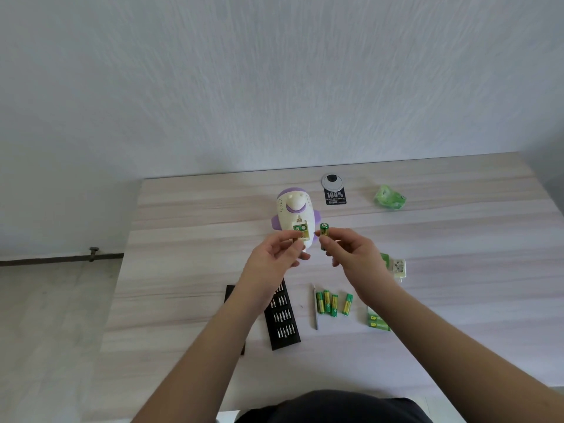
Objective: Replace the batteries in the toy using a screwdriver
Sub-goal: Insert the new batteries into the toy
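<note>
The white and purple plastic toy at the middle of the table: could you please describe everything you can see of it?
The white and purple plastic toy is rounded, with a purple top, purple side bumps and a smiling face. Its battery compartment is uncovered, showing two green battery ends inside. It stands tilted on the pale wood-grain table, its lower end gripped by the left hand. The right hand holds a green battery just beside it.

Lower end of toy (294,213) hidden behind left hand (276,257); bit case (282,315) partly covered by forearm; label (335,196) small print illegible; tabletop (457,239) right corner cut off.
</note>
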Tool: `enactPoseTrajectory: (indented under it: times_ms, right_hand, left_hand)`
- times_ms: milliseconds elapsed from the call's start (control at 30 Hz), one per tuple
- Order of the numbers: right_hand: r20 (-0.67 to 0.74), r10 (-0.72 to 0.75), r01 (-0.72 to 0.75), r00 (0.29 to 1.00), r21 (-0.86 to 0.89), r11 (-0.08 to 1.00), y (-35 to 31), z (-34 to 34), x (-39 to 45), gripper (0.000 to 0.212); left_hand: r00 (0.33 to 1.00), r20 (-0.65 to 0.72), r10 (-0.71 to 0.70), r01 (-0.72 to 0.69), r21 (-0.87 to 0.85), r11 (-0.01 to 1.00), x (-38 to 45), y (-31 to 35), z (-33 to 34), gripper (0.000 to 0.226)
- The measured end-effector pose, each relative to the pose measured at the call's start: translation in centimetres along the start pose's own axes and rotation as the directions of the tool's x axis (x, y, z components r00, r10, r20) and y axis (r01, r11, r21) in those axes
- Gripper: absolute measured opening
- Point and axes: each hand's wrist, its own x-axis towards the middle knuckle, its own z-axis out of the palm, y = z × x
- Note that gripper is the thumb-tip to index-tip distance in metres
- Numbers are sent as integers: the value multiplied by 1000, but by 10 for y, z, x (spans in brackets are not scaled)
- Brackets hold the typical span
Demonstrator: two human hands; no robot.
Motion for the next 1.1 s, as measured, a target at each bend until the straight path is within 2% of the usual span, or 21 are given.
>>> enactPoseTrajectory:
  times_ms: [100,267,333,433,567,733,833,967,1100]
  right_hand:
    - [6,-11,11,1000,-37,999,5,0,7,18]
    - [-37,-43,37,998,-161,986,16,1,21,13]
    - [-44,-62,54,997,-158,986,19,2,26,14]
    - [-30,-103,94,994,-210,973,21,4,33,19]
    - [3,-151,145,989,-292,945,26,8,45,16]
    - [43,-190,191,981,-414,890,40,12,59,16]
    - [53,-210,211,976,-451,867,48,13,63,18]
    - [64,-242,240,968,-510,826,51,13,66,19]
    - [81,-291,284,953,-570,771,49,15,67,19]
  left_hand:
    - [996,63,-66,69,-47,996,8,-8,-4,38]
    - [995,-96,-28,33,44,999,19,-16,-1,16]
    - [990,-133,38,-15,172,985,25,-19,-3,18]
    - [967,-127,221,-139,463,876,36,-25,-7,11]
    - [932,-26,360,-266,626,733,50,-31,-6,12]
    - [910,-14,414,-282,710,645,60,-41,-3,28]
    - [914,-43,402,-264,689,675,62,-42,-1,36]
    - [905,-86,416,-264,654,709,63,-45,0,28]
    - [877,-68,476,-299,697,652,65,-48,1,20]
